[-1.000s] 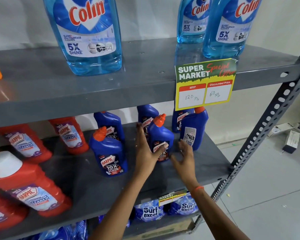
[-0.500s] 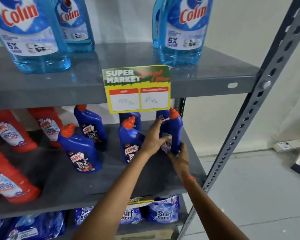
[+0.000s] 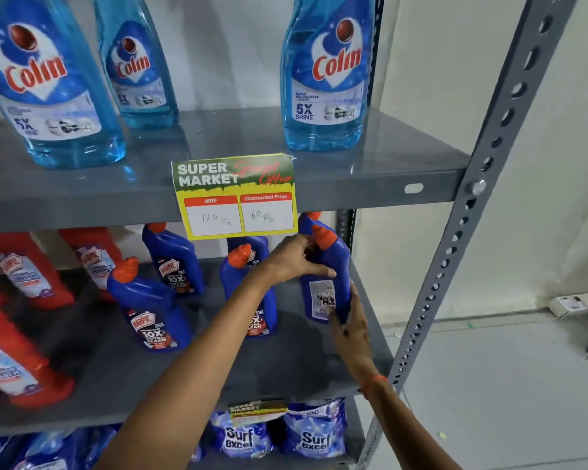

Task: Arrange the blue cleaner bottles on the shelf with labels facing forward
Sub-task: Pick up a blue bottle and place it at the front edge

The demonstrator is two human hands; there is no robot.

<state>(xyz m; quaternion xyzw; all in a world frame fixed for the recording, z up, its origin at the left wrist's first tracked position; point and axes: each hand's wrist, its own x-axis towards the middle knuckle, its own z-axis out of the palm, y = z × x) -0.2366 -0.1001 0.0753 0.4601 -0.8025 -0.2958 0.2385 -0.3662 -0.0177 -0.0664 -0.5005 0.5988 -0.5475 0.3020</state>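
Observation:
Several dark blue Harpic cleaner bottles with orange caps stand on the grey middle shelf [image 3: 319, 371]. At its right end, both hands hold one blue bottle [image 3: 333, 266] whose white back label faces me. My left hand [image 3: 296, 257] grips its upper body near the neck. My right hand [image 3: 348, 320] holds its lower right side. Another blue bottle [image 3: 306, 220] stands close behind it. Three blue bottles show their front labels: front left [image 3: 150, 307], back [image 3: 172, 259], and centre [image 3: 252, 293], partly hidden by my left arm.
Red Harpic bottles [image 3: 24, 276] fill the shelf's left side. Light blue Colin bottles [image 3: 323, 76] stand on the upper shelf, where a yellow price tag [image 3: 235, 198] hangs. Surf Excel packs [image 3: 313, 432] lie below. A perforated grey upright [image 3: 455, 259] bounds the right side.
The view has shifted right and closer. Both hands stay on the rightmost blue bottle; my left hand has slid up towards its neck and my right hand sits at its lower side.

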